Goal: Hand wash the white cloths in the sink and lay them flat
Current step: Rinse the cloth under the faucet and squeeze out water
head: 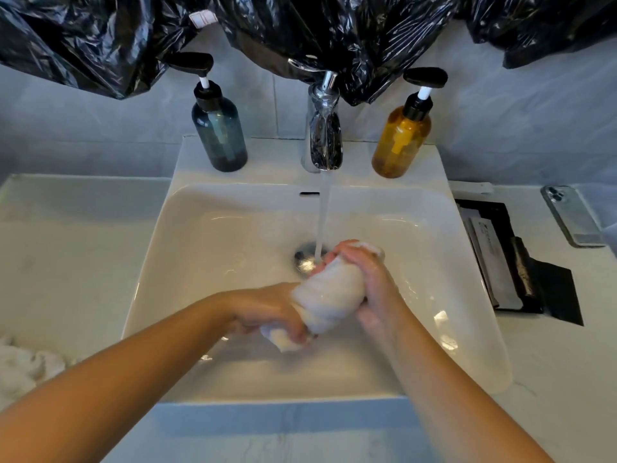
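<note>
A pale stone-look countertop (66, 262) is stretching across the view, and a white sink (480, 329) is sitting in its middle. A heap of crumpled white cloths (23, 369) is lying on the countertop at the left edge, apart from the sink. To the right, a black tray (497, 212) is resting just beside the sink, holding flat grey packets (490, 248). A phone (572, 217) is lying face down further right, near the wall. A blue bottle (218, 135) and an amber bottle (400, 142) are standing on the sink's back ledge, either side of the tap (322, 135).
</note>
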A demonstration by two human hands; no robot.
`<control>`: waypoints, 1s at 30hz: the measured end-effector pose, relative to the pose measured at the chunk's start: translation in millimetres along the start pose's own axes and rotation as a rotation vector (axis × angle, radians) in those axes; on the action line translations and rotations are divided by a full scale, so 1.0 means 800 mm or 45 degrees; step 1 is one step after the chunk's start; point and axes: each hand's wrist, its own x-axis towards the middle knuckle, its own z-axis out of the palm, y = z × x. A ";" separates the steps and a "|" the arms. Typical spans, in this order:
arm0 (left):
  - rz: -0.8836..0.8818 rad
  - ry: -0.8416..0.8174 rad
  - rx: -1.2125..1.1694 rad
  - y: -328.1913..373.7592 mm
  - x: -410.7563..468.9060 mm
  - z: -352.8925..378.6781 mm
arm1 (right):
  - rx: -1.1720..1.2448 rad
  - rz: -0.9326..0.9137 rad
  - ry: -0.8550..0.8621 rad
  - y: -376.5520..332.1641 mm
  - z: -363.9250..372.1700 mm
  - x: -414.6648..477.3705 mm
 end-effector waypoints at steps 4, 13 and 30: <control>0.059 0.558 0.779 0.028 -0.022 -0.001 | 0.223 0.204 0.075 -0.017 -0.005 -0.009; 0.256 0.531 0.412 0.032 -0.036 0.015 | 0.176 -0.023 -0.171 -0.031 0.016 0.003; 0.243 1.100 0.151 0.024 0.021 -0.028 | -0.262 -0.010 0.122 -0.014 0.053 0.106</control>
